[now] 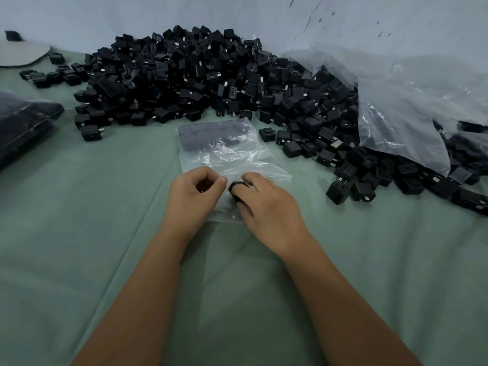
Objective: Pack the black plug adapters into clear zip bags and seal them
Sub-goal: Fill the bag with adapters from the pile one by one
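The clear zip bag point(227, 154) lies flat on the green surface point(79, 233), dark adapters already showing at its far end. The left hand point(192, 192) pinches its near edge, grip curled tight. The right hand point(266, 204) holds 1 black plug adapter point(236, 190) at the bag's mouth. The adapter heap point(200, 75) sits just behind.

Green cloth point(79, 233) over the surface, pale wall point(132, 14) behind, grey disc point(21, 52) far left
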Motion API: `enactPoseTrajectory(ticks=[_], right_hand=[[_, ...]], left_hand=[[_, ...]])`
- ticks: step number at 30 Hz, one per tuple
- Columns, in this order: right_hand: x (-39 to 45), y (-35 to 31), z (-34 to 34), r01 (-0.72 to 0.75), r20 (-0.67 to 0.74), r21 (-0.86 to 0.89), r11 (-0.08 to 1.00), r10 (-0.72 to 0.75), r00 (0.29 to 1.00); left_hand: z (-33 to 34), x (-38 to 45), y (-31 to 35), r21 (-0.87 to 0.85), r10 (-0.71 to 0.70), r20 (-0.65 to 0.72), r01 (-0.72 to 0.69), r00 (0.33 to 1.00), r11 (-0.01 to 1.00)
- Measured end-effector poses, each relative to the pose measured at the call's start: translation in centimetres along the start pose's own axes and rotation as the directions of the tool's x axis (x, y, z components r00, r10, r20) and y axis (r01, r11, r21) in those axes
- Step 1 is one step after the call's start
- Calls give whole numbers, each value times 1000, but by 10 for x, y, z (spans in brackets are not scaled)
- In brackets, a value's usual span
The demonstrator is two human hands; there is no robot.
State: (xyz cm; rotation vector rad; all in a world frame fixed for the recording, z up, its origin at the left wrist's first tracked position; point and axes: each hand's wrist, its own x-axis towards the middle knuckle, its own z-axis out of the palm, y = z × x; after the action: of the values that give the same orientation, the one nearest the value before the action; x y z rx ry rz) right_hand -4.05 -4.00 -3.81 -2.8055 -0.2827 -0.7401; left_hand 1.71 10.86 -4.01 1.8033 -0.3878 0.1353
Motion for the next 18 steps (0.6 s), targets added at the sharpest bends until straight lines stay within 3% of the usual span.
enactPoseTrajectory(ticks=[7, 13, 18], right_hand=[[0, -6, -2, -69, -3, -135, 988, 70, 998], [6, -10, 6, -157, 234, -230, 960, 211, 949], [9, -3, 8, -170, 159, -273, 947, 218, 963]], left_hand=[[1, -4, 5, -11, 82, -118, -83, 990, 996], [4, -8, 10, 70, 264, -134, -256, 955, 964], [6, -8, 9, 159, 381, -77, -366, 921, 917]])
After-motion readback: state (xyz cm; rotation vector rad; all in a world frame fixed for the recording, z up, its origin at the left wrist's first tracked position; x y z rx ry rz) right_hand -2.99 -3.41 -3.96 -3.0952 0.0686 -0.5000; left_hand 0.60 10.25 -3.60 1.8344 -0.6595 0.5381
